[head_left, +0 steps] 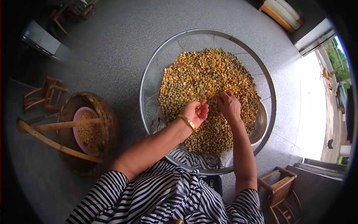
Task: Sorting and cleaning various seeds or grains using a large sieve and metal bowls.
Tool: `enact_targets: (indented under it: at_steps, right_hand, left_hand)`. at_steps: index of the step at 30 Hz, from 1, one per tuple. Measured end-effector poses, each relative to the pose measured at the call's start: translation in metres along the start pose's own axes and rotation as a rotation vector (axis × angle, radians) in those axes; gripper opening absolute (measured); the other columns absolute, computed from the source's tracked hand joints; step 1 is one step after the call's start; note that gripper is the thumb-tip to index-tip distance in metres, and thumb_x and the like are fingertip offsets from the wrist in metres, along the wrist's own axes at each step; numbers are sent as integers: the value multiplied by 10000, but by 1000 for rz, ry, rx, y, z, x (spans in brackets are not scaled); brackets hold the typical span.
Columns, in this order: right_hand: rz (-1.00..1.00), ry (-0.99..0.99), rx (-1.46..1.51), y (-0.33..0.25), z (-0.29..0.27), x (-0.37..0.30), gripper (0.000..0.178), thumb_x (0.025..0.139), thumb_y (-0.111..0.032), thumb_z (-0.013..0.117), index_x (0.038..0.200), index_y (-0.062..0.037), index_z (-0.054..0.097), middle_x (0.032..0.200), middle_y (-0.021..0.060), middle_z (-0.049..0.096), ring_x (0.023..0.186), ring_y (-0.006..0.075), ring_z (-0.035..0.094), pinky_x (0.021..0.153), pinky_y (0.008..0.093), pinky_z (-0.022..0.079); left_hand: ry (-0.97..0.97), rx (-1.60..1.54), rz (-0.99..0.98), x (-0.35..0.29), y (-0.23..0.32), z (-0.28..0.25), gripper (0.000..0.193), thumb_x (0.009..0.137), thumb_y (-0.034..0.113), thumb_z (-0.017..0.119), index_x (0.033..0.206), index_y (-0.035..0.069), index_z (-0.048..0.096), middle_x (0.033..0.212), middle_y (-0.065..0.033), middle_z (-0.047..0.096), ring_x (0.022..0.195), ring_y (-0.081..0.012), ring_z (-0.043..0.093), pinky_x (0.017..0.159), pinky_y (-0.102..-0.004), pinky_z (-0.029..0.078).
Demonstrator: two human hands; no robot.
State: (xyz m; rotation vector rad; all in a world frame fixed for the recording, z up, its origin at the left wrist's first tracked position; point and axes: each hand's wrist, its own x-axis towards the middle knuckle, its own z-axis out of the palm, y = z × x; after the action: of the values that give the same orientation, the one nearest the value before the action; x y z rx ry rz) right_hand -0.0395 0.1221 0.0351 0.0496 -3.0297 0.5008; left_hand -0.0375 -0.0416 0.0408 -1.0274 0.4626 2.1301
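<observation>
A heap of greenish-brown beans mixed with yellow kernels [209,71] lies in a big round wire-mesh sieve [147,100] with a metal rim. Palm up over the heap, my left hand [194,112] is cupped, its fingers curled around a few yellow-orange kernels [198,111]. A gold bracelet [187,121] circles that wrist. To its right, my right hand [229,106] reaches down to the heap's surface with fingertips pinched together; what they hold, if anything, is hidden. A smaller metal strainer [260,125] rests inside the sieve at the right, partly behind the heap.
On the left stands a woven basket [108,115] with a bamboo handle [59,126], holding a pink bowl [77,130] of yellow kernels. Small wooden chairs stand at the left [48,91] and lower right [281,186]. A bright doorway [309,108] opens at the right.
</observation>
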Motion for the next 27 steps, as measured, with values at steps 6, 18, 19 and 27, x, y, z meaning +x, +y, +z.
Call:
enact_targets:
  at_steps: [6, 18, 19, 27]
  right_hand:
    - [96, -66, 509, -13, -26, 9, 110, 706, -125, 579, 735, -25, 542, 622, 64, 525, 554, 151, 507, 501, 277, 398]
    - [-86, -53, 98, -9, 5, 0, 78, 688, -127, 563, 694, -53, 539, 737, 75, 552, 610, 249, 543, 535, 334, 442]
    - [-84, -53, 97, -10, 5, -1, 78, 688, -127, 563, 694, -53, 539, 737, 75, 552, 610, 249, 543, 535, 334, 442]
    - [82, -178, 626, -19, -14, 5, 83, 699, -76, 568, 759, -21, 552, 633, 46, 555, 545, 106, 507, 490, 245, 401]
  left_hand:
    - [3, 61, 48, -2, 0, -2, 198, 827, 127, 380, 941, 13, 494, 810, -73, 508, 708, -143, 518, 619, -244, 439]
    - [47, 34, 111, 2, 0, 1, 200, 814, 115, 375, 932, -1, 488, 827, -86, 502, 723, -159, 506, 675, -274, 432]
    - [45, 30, 108, 2, 0, 0, 199, 814, 114, 376, 931, -1, 489, 824, -85, 503, 720, -159, 505, 674, -274, 431]
    - [36, 31, 118, 2, 0, -2, 207, 819, 114, 362, 939, 3, 488, 824, -83, 510, 738, -160, 507, 706, -285, 423]
